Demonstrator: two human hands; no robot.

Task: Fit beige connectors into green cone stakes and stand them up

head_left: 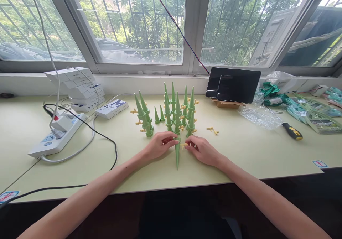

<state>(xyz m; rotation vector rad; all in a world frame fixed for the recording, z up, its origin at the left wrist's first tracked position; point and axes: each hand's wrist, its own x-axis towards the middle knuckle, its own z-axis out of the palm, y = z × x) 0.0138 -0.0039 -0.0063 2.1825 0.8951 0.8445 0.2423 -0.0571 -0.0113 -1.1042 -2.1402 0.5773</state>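
Near the table's front edge, my left hand (162, 144) pinches a green plant watering spike (177, 157) by its wide end, its tip pointing toward me. Between the fingertips of my right hand (201, 147) is a small yellow valve (184, 145), held against or close beside the spike's wide end; I cannot tell whether it is inserted. Just beyond my hands stand several stacked green spikes (167, 112) with yellow valves sticking out at their sides. Two short green cones (156, 115) stand among them. A few loose yellow valves (213, 130) lie to the right.
A white power strip (60, 135) with cables lies at left, below stacked white boxes (82, 89). A black cable (115, 150) reaches the front edge. At back right are a tablet (237, 84), clear plastic wrap (260, 116), a screwdriver (292, 131) and green packages (320, 116).
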